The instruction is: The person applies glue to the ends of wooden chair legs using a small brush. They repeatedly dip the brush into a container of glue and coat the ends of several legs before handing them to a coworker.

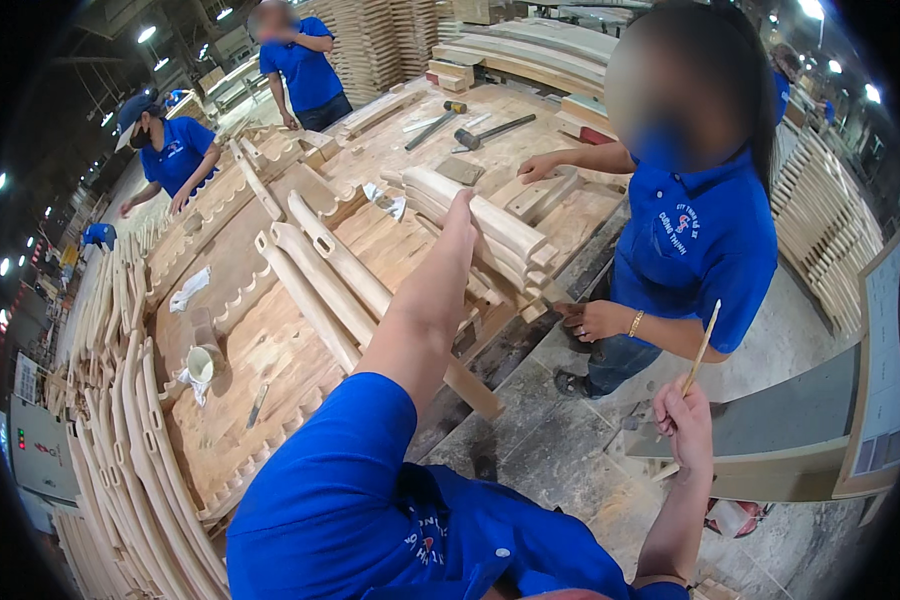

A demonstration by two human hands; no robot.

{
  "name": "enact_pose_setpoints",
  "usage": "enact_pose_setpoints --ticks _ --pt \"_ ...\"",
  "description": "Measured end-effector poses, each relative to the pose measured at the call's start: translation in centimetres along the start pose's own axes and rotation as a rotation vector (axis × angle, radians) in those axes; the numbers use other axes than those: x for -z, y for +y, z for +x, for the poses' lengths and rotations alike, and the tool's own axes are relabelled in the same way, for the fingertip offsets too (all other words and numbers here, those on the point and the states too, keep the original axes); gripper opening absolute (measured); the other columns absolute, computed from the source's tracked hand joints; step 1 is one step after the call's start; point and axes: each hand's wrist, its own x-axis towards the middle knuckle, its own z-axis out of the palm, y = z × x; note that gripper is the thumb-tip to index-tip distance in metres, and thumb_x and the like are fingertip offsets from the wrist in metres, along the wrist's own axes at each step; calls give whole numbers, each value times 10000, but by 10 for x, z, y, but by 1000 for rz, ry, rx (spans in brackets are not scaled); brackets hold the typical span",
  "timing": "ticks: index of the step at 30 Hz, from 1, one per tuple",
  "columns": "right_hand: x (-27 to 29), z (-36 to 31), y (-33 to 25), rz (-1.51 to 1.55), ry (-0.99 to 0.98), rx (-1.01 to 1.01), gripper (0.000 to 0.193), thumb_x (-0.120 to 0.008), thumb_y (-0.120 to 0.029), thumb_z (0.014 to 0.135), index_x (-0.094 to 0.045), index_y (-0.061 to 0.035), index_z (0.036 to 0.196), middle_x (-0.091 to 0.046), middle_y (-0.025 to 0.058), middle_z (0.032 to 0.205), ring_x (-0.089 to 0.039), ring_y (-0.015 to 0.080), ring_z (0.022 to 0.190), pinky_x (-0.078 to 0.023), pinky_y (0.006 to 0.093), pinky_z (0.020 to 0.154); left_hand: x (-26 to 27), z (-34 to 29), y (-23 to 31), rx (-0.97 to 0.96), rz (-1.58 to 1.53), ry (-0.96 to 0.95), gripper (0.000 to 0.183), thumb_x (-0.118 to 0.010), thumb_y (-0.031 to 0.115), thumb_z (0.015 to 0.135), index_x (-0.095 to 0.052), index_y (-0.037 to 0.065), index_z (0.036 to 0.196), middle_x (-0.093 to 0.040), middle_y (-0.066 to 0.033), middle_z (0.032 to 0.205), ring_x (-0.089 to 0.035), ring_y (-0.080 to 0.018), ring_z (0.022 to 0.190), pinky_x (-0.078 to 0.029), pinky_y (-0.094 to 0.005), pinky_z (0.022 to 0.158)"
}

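My left arm stretches forward to a stack of pale, shaped wooden pieces point(500, 228) at the table's near right edge. There my left hand point(462, 208) rests against the stack; its fingers are hard to make out against the wood. Out to the right, my right hand point(683, 412) is closed around a thin wooden stick point(708, 335), held upright with its tip above the fist. Left of my left forearm, several long, curved wooden parts with slots point(320, 275) lie across the table.
A co-worker in a blue shirt point(700, 230) stands close on the right, hands by the stack. Mallets point(490, 132), a plastic cup point(202, 362) and a knife-like tool point(257, 405) lie on the wooden table point(240, 340). Curved wooden parts point(135, 430) line its left side. Two people work beyond.
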Motion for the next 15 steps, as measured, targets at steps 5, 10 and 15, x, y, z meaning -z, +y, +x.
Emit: enact_pose_setpoints --ticks 5,10,15 --pt "3 3 8 41 -3 -6 225 -575 -217 910 -394 -126 811 -475 3 668 -396 52 562 -298 182 479 7 18 -10 46 144 6 1202 -794 263 599 45 10 1422 -373 -223 1362 -444 -331 1194 -375 -446 991" --pt "0 12 9 83 -22 9 222 -570 -197 911 -389 -121 807 -464 3 669 -389 57 567 -290 189 483 17 14 -1 51 240 48 1209 -796 263 607 67 18 1416 -372 -244 1354 -436 -351 1196 -365 -466 996" --pt "0 14 15 127 -49 20 227 -570 -196 910 -386 -119 804 -459 4 670 -393 64 576 -294 192 492 12 -14 2 66 314 64 1008 -764 315 655 -169 4 1407 -373 -212 1382 -421 -348 1215 -339 -479 1011"
